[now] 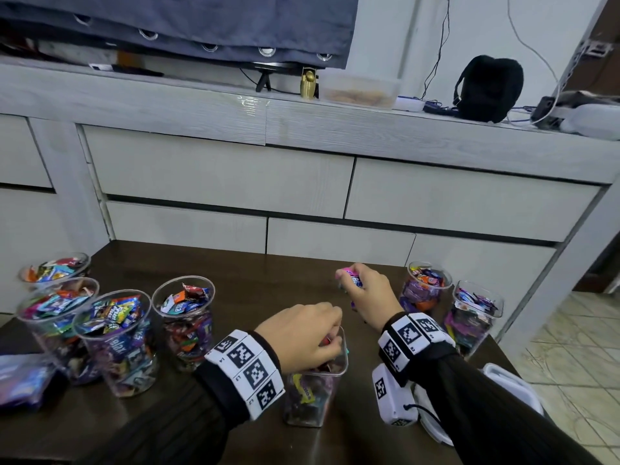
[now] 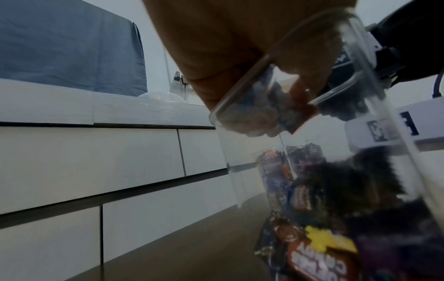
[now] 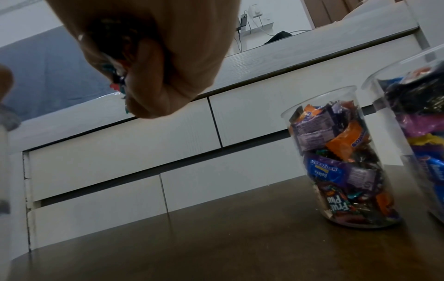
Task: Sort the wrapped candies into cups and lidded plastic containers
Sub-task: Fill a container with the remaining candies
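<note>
A clear square container [image 1: 330,394], partly filled with wrapped candies [image 2: 321,249], stands at the table's front middle. My left hand [image 1: 330,340] dips into its mouth, the fingers pinching a red wrapped candy [image 2: 300,114] just inside the rim [image 2: 240,91]. Farther back, my right hand [image 1: 352,283] hovers over the table, fist curled round a few pink and blue wrapped candies [image 1: 350,276]. The right wrist view shows wrapper ends [image 3: 117,83] sticking out of that fist.
Several candy-filled clear cups [image 1: 183,313] cluster at the table's left, beside a blue bag [image 1: 23,380]. Two more full cups [image 1: 426,285] [image 1: 473,313] stand at the right. A white lid [image 1: 513,387] lies near the front right edge. White drawers rise behind.
</note>
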`<state>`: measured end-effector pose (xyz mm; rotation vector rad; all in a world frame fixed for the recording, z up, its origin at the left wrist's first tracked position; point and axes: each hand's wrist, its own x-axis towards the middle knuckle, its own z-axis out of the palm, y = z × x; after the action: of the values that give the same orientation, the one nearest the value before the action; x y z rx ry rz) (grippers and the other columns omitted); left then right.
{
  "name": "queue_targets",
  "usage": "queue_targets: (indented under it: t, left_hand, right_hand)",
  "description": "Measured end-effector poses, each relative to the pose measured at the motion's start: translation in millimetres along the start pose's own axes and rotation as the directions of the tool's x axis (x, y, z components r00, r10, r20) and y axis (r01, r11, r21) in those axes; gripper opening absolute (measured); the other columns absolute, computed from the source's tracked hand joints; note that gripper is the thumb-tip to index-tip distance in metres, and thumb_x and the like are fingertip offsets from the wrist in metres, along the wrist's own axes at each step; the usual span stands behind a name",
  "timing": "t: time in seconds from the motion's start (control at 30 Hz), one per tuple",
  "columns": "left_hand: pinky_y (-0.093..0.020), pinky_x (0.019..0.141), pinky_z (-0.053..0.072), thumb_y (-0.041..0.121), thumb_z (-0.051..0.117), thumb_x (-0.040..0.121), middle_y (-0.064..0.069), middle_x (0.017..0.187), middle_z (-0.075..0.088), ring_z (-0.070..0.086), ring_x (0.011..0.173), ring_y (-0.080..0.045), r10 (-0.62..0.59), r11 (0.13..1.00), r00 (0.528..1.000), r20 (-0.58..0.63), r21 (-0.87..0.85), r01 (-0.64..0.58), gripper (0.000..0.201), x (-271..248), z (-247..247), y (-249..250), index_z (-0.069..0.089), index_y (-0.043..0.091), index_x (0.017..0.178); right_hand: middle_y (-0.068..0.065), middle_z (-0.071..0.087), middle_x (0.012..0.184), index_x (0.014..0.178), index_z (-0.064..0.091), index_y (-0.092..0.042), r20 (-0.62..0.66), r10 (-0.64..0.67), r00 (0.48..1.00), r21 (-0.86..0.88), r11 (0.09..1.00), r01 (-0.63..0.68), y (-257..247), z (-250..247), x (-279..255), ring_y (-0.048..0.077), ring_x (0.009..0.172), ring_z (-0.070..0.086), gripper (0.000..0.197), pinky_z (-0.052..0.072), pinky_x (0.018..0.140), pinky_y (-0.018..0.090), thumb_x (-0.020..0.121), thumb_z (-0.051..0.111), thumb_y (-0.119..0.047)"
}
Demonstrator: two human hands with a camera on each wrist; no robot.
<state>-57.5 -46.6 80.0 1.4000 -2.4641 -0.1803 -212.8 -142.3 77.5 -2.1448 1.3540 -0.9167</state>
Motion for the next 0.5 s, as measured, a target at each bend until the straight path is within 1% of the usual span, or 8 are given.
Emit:
queue_targets:
  t: [0.13, 0.17, 0.27, 0.3, 0.33, 0.4, 0.47, 0.5]
  left_hand:
    - [-0.034, 0.069, 0.044, 0.042, 0.049, 0.092, 0.005, 0.088, 0.050, 0.052, 0.076, -0.017, 0.023, 0.999, 1.000, 0.016, 0.048, -0.024, 0.022, -0.2, -2.1, 0.3, 0.051, 0.021, 0.090]
    - [-0.033, 0.068, 0.044, 0.043, 0.050, 0.091, 0.005, 0.089, 0.051, 0.052, 0.077, -0.017, 0.030, 0.998, 1.000, 0.008, 0.053, -0.030, 0.023, -1.1, -2.0, -0.1, 0.052, 0.020, 0.091]
    - [-0.028, 0.067, 0.041, 0.046, 0.053, 0.087, 0.006, 0.091, 0.051, 0.053, 0.077, -0.016, 0.037, 0.999, 0.999, -0.015, 0.019, -0.037, 0.026, -6.2, -0.4, -1.3, 0.052, 0.022, 0.096]
    - [-0.027, 0.067, 0.041, 0.049, 0.055, 0.086, 0.006, 0.093, 0.051, 0.054, 0.079, -0.015, 0.029, 1.000, 0.999, -0.016, -0.005, -0.029, 0.029, -8.1, 0.6, -2.2, 0.052, 0.023, 0.098]
    - [-0.025, 0.068, 0.042, 0.052, 0.055, 0.085, 0.007, 0.096, 0.051, 0.055, 0.081, -0.013, 0.021, 0.999, 1.000, -0.020, -0.034, -0.021, 0.033, -9.9, 1.4, -3.1, 0.051, 0.024, 0.101]
    - [-0.020, 0.070, 0.043, 0.061, 0.055, 0.082, 0.011, 0.099, 0.050, 0.053, 0.085, -0.007, 0.024, 0.996, 0.998, -0.051, -0.088, -0.029, 0.041, -14.0, 2.2, -4.8, 0.051, 0.026, 0.104]
    - [-0.014, 0.074, 0.039, 0.065, 0.057, 0.080, 0.015, 0.100, 0.046, 0.046, 0.089, 0.000, 0.049, 0.991, 0.988, -0.145, -0.118, -0.066, 0.045, -19.5, 2.7, -6.5, 0.052, 0.028, 0.105]
    - [-0.013, 0.078, 0.037, 0.067, 0.059, 0.078, 0.017, 0.101, 0.044, 0.042, 0.091, 0.002, 0.052, 0.989, 0.976, -0.213, -0.124, -0.079, 0.047, -22.8, 4.1, -8.4, 0.051, 0.029, 0.105]
  right_hand:
    - [-0.002, 0.054, 0.071, 0.086, 0.053, -0.014, -0.014, -0.028, 1.000, -0.028, 0.999, 0.028, 0.1, -1.8, -1.4, 0.013, 0.065, 0.053, 0.031, 0.051, 0.060, 0.037, 0.096, 0.046, -0.042]
    - [-0.003, 0.053, 0.070, 0.085, 0.052, -0.014, -0.019, -0.032, 0.999, -0.028, 0.999, 0.032, 0.3, -1.9, -1.3, 0.012, 0.063, 0.052, 0.031, 0.050, 0.058, 0.034, 0.096, 0.046, -0.042]
    - [-0.004, 0.053, 0.068, 0.087, 0.054, -0.012, -0.051, -0.034, 0.998, -0.002, 0.999, 0.034, -0.4, -2.1, 0.6, 0.008, 0.057, 0.052, 0.031, 0.043, 0.047, 0.017, 0.096, 0.047, -0.041]
    - [-0.004, 0.054, 0.068, 0.089, 0.056, -0.011, -0.065, -0.031, 0.997, 0.023, 0.999, 0.033, -1.9, -2.3, 1.3, 0.007, 0.055, 0.053, 0.031, 0.043, 0.045, 0.015, 0.096, 0.047, -0.040]
    - [-0.003, 0.055, 0.069, 0.090, 0.057, -0.011, -0.075, -0.029, 0.997, 0.057, 0.998, 0.033, -4.1, -2.5, 1.7, 0.007, 0.055, 0.053, 0.031, 0.044, 0.046, 0.017, 0.096, 0.048, -0.040]
    - [-0.002, 0.058, 0.073, 0.092, 0.057, -0.013, -0.090, -0.033, 0.995, 0.116, 0.992, 0.044, -9.9, -2.8, 1.7, 0.007, 0.056, 0.055, 0.029, 0.048, 0.051, 0.022, 0.095, 0.049, -0.041]
    - [-0.001, 0.059, 0.073, 0.089, 0.057, -0.015, -0.108, -0.050, 0.993, 0.155, 0.986, 0.067, -16.6, -2.2, 0.2, 0.004, 0.056, 0.054, 0.027, 0.050, 0.053, 0.025, 0.095, 0.050, -0.041]
    - [-0.002, 0.058, 0.072, 0.087, 0.056, -0.016, -0.120, -0.062, 0.991, 0.173, 0.981, 0.083, -20.0, -1.1, -1.2, 0.002, 0.056, 0.053, 0.027, 0.049, 0.053, 0.024, 0.095, 0.050, -0.040]
